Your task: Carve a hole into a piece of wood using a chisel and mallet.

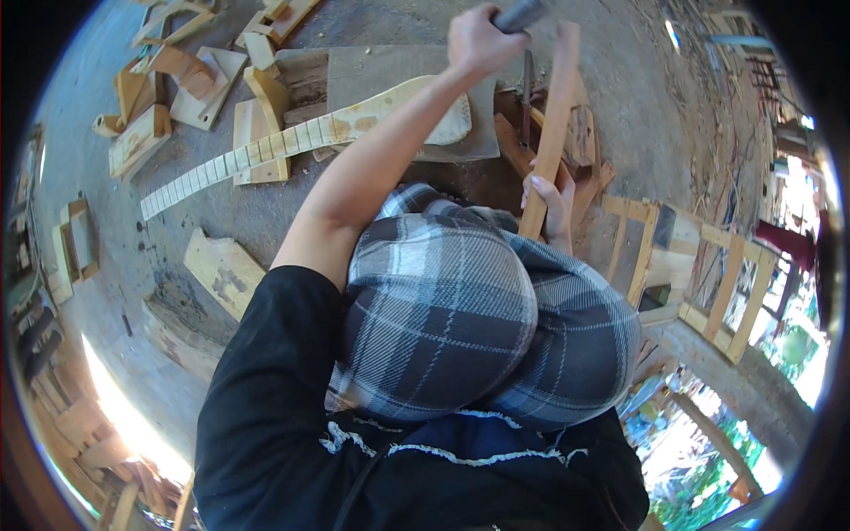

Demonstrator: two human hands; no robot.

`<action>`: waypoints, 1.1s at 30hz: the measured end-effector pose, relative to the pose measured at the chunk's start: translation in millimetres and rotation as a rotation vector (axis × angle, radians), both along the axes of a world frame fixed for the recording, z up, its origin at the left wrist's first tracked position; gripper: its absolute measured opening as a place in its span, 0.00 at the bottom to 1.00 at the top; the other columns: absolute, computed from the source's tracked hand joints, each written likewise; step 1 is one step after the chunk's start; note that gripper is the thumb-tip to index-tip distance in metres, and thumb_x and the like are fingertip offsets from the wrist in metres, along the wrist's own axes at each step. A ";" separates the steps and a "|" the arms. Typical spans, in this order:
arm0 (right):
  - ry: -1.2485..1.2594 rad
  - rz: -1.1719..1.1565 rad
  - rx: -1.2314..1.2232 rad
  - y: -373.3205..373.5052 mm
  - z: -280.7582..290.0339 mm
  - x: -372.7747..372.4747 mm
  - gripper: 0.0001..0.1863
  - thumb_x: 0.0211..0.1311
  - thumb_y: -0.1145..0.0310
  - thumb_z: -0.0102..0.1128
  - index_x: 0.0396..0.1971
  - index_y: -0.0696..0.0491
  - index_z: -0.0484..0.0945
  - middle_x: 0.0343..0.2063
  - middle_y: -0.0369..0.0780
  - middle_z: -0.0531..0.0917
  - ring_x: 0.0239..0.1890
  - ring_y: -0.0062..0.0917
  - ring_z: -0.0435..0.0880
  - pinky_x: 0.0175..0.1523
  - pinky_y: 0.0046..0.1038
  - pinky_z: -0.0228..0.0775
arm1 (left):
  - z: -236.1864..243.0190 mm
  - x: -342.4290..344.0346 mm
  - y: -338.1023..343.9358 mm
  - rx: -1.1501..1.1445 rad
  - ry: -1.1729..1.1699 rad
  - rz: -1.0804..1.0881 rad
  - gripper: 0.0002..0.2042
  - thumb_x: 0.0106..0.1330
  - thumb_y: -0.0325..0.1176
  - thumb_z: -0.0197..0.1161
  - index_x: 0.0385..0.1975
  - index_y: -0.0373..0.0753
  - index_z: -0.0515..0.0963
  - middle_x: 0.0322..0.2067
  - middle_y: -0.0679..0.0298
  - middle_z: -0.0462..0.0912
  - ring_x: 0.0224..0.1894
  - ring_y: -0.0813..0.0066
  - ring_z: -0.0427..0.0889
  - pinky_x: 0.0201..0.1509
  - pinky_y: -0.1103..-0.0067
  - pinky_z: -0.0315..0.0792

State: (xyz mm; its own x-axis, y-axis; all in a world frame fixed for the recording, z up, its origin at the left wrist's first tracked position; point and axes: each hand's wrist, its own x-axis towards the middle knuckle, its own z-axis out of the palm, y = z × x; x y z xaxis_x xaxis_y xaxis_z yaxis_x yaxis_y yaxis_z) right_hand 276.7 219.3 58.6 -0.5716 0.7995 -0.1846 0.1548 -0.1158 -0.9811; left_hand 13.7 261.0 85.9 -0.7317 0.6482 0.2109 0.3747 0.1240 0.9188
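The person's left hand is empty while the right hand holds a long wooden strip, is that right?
Not quite: the left hand isn't empty. The head view shows it gripping a grey cylindrical object. The right hand does hold a long wooden strip.

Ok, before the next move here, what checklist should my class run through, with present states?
1. Left hand gripping the grey object: ok.
2. Right hand holding the wooden strip: ok.
3. Right hand away from the strip's top: ok, it is low down.
4. Strip's lower end supported: cannot tell.
5. Floor free of loose wood: not ok, a pale board lies there.
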 end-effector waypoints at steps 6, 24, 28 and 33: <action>-0.095 0.255 0.011 -16.2 1.3 5.5 0.41 0.41 0.57 0.70 0.55 0.65 0.69 0.42 0.42 0.79 0.46 0.26 0.76 0.55 0.26 0.66 | -18.2 -51.0 -8.9 0.178 -0.207 0.276 0.10 0.49 0.34 0.63 0.25 0.33 0.74 0.18 0.57 0.76 0.19 0.71 0.74 0.26 0.73 0.68; -0.176 0.428 -0.138 0.0 13.0 25.9 0.39 0.37 0.60 0.71 0.52 0.64 0.73 0.41 0.43 0.82 0.42 0.22 0.78 0.51 0.25 0.68 | -56.3 -76.3 -45.0 0.493 -0.414 0.253 0.06 0.63 0.30 0.59 0.36 0.42 0.70 0.17 0.72 0.68 0.13 0.83 0.66 0.15 0.82 0.59; -0.486 0.610 -0.058 5.7 17.5 28.3 0.34 0.38 0.63 0.68 0.50 0.63 0.74 0.41 0.44 0.82 0.43 0.24 0.80 0.51 0.25 0.68 | -58.2 -92.5 -57.7 0.576 -0.481 0.366 0.11 0.58 0.32 0.62 0.38 0.38 0.71 0.19 0.66 0.73 0.17 0.75 0.72 0.22 0.78 0.68; -0.542 0.581 -0.105 1.0 24.0 25.8 0.33 0.39 0.62 0.67 0.49 0.64 0.75 0.41 0.46 0.83 0.43 0.26 0.80 0.51 0.26 0.69 | -27.9 -104.9 -99.1 0.724 -0.771 0.544 0.13 0.58 0.32 0.61 0.36 0.38 0.65 0.21 0.66 0.72 0.17 0.71 0.70 0.22 0.78 0.69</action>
State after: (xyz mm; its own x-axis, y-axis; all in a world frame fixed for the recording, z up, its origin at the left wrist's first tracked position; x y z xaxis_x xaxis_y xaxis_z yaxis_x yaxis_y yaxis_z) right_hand 302.5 220.3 82.6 -0.7001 0.3648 -0.6139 0.6710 0.0418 -0.7403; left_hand -91.2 161.8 58.0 -0.9683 0.1244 -0.2167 -0.2492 -0.5451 0.8005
